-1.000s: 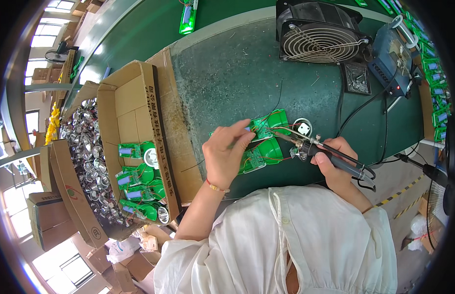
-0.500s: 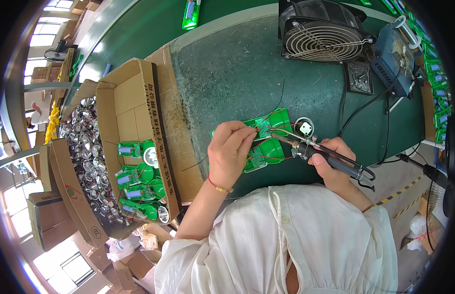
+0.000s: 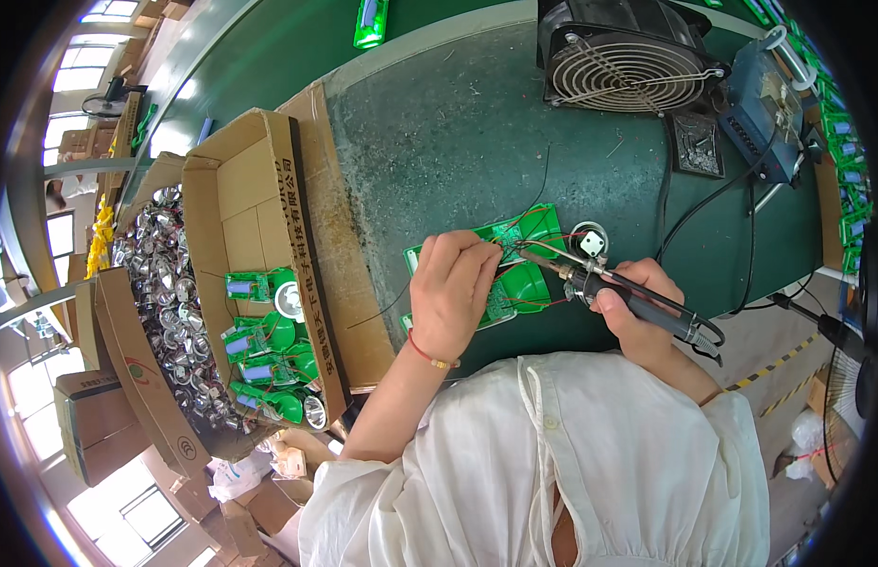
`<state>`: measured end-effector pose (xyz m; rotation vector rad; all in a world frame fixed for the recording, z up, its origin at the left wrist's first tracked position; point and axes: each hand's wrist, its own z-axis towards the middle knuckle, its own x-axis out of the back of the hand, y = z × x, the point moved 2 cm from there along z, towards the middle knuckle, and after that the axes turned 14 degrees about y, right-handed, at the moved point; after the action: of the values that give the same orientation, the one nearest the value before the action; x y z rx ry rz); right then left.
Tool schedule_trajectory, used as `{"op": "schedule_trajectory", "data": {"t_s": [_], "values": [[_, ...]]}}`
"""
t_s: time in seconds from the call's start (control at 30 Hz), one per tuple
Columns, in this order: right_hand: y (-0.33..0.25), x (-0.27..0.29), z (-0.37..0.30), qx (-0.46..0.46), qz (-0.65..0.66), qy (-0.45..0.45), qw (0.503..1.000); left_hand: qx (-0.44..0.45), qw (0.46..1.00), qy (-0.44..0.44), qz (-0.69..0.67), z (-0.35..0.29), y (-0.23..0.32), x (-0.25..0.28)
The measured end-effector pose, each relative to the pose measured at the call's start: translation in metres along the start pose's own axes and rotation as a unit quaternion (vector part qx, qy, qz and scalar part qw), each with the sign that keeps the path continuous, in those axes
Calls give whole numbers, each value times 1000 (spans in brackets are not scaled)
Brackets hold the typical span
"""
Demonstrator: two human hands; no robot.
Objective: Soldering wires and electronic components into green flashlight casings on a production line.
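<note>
My left hand [image 3: 450, 293] is closed in a pinch over two green plastic housings that lie side by side. Its fingertips meet at the circuit board of the far housing [image 3: 545, 223], among thin red and dark wires; what they grip is too small to make out. My right hand [image 3: 644, 300] is wrapped round the dark handle of a soldering iron [image 3: 637, 304] with a thin metal guide tube fixed along it. The iron's tip points left at the boards, close to my left fingertips. The near housing [image 3: 526, 287] lies partly beneath the iron. Just beyond the iron sits a round lamp reflector [image 3: 590, 242].
On the left, a cardboard box [image 3: 240, 194] holds several green housings, beside a heap of shiny reflectors [image 3: 165, 283]. A black fan [image 3: 628, 71], a small tray of scraps [image 3: 696, 145] and a blue soldering station [image 3: 758, 113] stand at the far right. Black cables cross the mat's right side.
My left hand has shifted slightly right, still pinched at the far board. The soldering iron has moved only a little, its tip staying by the boards.
</note>
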<state>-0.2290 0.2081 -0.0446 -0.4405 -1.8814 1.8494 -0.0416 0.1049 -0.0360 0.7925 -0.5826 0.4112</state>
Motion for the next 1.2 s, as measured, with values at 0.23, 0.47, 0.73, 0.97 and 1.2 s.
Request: {"op": "schedule_trajectory", "data": {"t_s": [0.23, 0.47, 0.73, 0.97, 1.2], "values": [[2, 2, -1, -7, 15, 13, 1000, -5, 1000, 28, -3, -3, 1, -2], [6, -2, 0, -13, 24, 12, 1000, -13, 1000, 22, 14, 0, 2, -4], [5, 2, -1, 36, 9, -4, 999, -9, 1000, 20, 15, -1, 2, -4], [2, 6, -2, 34, 3, -2, 999, -10, 1000, 23, 12, 1, 3, -4], [2, 5, -4, 30, 29, 9, 999, -3, 1000, 22, 5, 0, 2, -3]]}}
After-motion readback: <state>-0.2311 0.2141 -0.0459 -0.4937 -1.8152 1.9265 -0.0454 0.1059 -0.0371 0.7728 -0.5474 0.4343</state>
